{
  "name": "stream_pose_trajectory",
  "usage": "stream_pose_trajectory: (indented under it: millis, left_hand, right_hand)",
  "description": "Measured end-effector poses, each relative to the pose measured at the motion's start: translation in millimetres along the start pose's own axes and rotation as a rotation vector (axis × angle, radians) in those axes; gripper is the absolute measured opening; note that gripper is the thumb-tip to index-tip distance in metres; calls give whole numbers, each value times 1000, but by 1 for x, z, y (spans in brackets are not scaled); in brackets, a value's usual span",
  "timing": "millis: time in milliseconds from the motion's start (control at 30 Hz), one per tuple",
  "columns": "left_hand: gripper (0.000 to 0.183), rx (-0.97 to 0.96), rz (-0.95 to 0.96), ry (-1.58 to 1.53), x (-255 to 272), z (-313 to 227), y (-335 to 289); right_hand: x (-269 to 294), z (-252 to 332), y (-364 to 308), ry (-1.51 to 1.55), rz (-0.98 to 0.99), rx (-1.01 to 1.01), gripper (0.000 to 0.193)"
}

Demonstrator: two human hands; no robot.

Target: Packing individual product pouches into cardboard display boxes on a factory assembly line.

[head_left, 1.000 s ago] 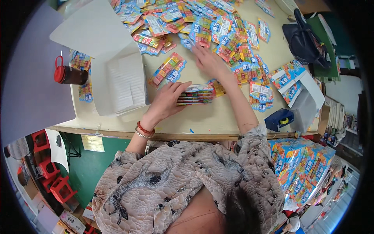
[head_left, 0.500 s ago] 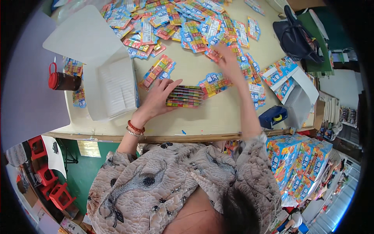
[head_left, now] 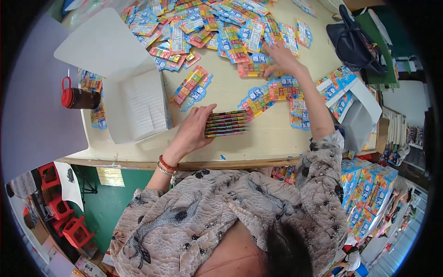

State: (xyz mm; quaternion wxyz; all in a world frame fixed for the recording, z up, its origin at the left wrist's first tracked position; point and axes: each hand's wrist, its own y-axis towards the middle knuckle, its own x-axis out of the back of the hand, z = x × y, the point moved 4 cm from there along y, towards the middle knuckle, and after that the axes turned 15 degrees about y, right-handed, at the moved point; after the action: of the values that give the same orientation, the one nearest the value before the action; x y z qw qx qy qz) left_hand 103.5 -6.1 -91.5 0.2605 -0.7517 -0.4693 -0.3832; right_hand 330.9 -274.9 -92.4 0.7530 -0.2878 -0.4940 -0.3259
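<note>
My left hand [head_left: 191, 129] is closed around a stack of candy blister packs [head_left: 227, 123], held on edge just above the near part of the table. Farther out, my right hand [head_left: 285, 61] reaches over the scattered packs with its fingers apart. Its thumb and fingertips come close to a red-and-blue pack [head_left: 250, 69]; whether they touch it I cannot tell. Below that hand, a colourful pack [head_left: 282, 88] overlaps another blister pack [head_left: 256, 102]. One more pack [head_left: 192, 87] lies alone beyond my left hand.
A large heap of packs [head_left: 203, 23] covers the far table. An opened white box [head_left: 138, 108] stands left, beside a red-lidded bottle [head_left: 79, 98]. At right are an opened printed box [head_left: 355, 99] and a dark handbag [head_left: 353, 44]. Printed cartons [head_left: 369, 194] are stacked below the table's right side.
My right hand has swung slightly right and farther over the packs. A pack now overlaps the one right of the stack. The left hand still holds its stack; the whole view has shifted a little.
</note>
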Motion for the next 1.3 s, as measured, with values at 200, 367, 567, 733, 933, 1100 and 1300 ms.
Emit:
stream_pose_trajectory:
  millis: [200,367,567,733,933,1100,1300]
  left_hand:
    - [90,-47,-208,131,0,-3,-1]
    - [97,-88,-125,11,4,-2,6]
    - [87,-137,-78,89,5,-4,9]
    - [82,-137,-3,87,5,-4,1]
    - [84,-81,-17,45,-4,-14,-21]
    - [90,-43,-50,39,-4,-13,-25]
    - [96,-92,-104,72,-8,-9,-23]
  right_hand:
    - [-28,74,-44,580,75,67,30]
    - [-49,138,-45,891,291,112,18]
    - [-30,103,42,-104,-207,176,55]
    - [-36,75,81,-368,-134,501,60]
    - [-24,92,57,-233,85,400,57]
    - [-8,121,19,-122,102,426,39]
    - [-36,158,-55,379,141,216,20]
